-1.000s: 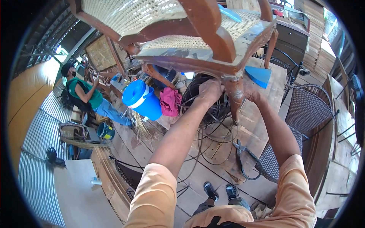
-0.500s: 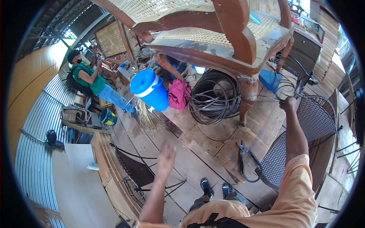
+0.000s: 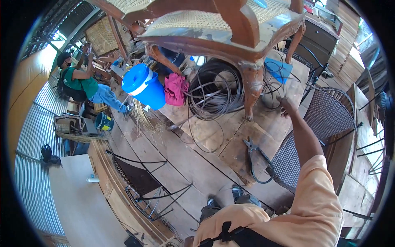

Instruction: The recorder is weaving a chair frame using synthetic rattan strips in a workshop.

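Over the right side of the wooden work surface [image 3: 234, 150], my right hand [image 3: 288, 108] has its fingers apart beside thin loose strands [image 3: 269, 88]. Nothing clear shows in its grasp. Left of it, past the carved leg of a cane-seated wooden chair [image 3: 197, 43], lies a big coil of dark flat strands [image 3: 214, 88]. Nearer to me, cutting pliers [image 3: 258, 160] with dark handles rest near the surface's edge. My left hand is out of view; only a sliver of what seems my left arm shows at the lower edge.
A blue water jug [image 3: 142, 86] and pink cloth [image 3: 176, 89] stand left of the coil. A blue piece [image 3: 277, 70] lies behind my right hand. Woven grey chair [image 3: 325, 115] at right; dark metal-framed chair [image 3: 138, 177] at left. Another person [image 3: 82, 80] stands far left.
My right hand has moved left and its fingers have parted around the strands. My left hand has dropped out of view. The whole view has shifted; more loose strands lie over the coil.
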A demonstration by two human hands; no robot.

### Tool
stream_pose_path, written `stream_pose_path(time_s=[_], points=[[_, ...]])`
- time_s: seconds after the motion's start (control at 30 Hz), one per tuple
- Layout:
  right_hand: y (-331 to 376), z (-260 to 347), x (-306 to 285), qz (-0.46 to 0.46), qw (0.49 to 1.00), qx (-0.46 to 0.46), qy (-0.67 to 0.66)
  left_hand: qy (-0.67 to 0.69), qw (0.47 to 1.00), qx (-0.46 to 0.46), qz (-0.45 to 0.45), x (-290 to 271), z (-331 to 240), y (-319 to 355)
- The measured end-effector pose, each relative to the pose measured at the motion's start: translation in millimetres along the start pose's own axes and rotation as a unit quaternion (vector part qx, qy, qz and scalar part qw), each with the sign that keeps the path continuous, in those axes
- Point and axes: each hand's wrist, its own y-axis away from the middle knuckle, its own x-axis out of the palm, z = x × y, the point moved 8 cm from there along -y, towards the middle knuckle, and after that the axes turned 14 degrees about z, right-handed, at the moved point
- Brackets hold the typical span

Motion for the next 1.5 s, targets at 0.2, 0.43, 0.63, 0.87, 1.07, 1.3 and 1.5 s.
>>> stream_pose_path(time_s=[0.2, 0.43, 0.63, 0.87, 1.07, 1.3, 1.5], points=[[79.3, -22.7, 5.8, 0.096, 0.989, 0.022, 0.111, 0.274, 0.958, -0.051, -0.067, 45.3, 15.5, 2.0], [136.1, -66.9, 108.3, 0.067, 0.944, -0.235, 0.222, 0.442, 0.885, -0.055, -0.136, -15.4, -38.6, 60.6], [81.2, -96.0, 155.0, 0.092, 0.892, -0.312, 0.312, 0.624, 0.72, -0.174, -0.251, 158.5, 10.7, 120.5], [210.0, -39.8, 224.7, 0.178, 0.871, -0.285, 0.358, 0.314, 0.899, -0.177, -0.247, 291.8, -66.6, 188.0], [356.7, -128.3, 445.5, 0.478, 0.698, -0.176, 0.503, 0.737, 0.598, -0.222, -0.223, 351.8, -80.8, 209.3], [489.2, -244.3, 613.0, 0.596, 0.484, -0.209, 0.605, 0.721, 0.607, -0.237, -0.235, 350.6, -53.3, 233.0], [514.3, -266.5, 699.2, 0.591, 0.431, -0.297, 0.614, 0.675, 0.662, -0.255, -0.204, 346.4, 46.7, 270.7]])
